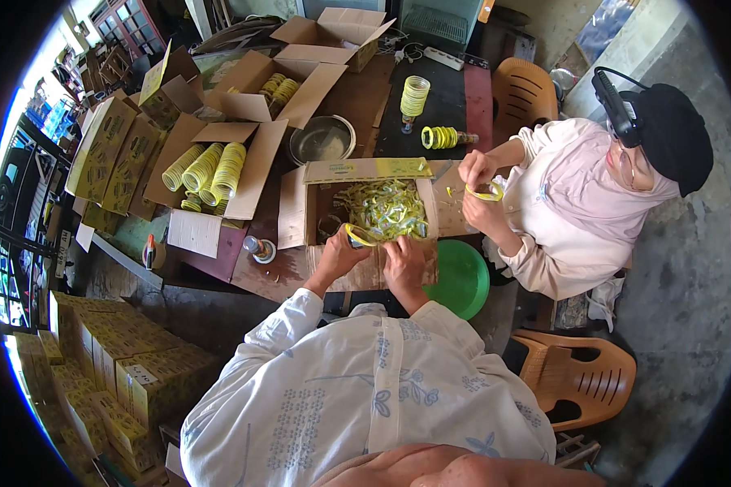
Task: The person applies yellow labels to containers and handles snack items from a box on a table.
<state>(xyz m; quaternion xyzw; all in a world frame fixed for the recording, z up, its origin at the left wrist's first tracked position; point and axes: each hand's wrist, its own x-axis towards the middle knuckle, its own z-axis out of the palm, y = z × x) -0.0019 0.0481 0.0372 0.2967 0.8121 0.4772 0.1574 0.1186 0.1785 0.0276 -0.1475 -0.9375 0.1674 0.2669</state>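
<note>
Gripping 1 thin, curved yellow ring (pixel 359 239) in the left hand (pixel 341 258), by the near side of the cardboard box (pixel 292 204) and its heaped, crinkled, glossy strips (pixel 386 203). Slanting its long axis from upper left to lower right. Resting the right hand (pixel 405 264) nearby; not being able to tell its grip.

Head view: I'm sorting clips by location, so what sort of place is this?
Probably a small packing workshop: one open box holds loose yellow pieces, another box holds stacks of yellow rings, and cartons stand piled nearby.
</note>
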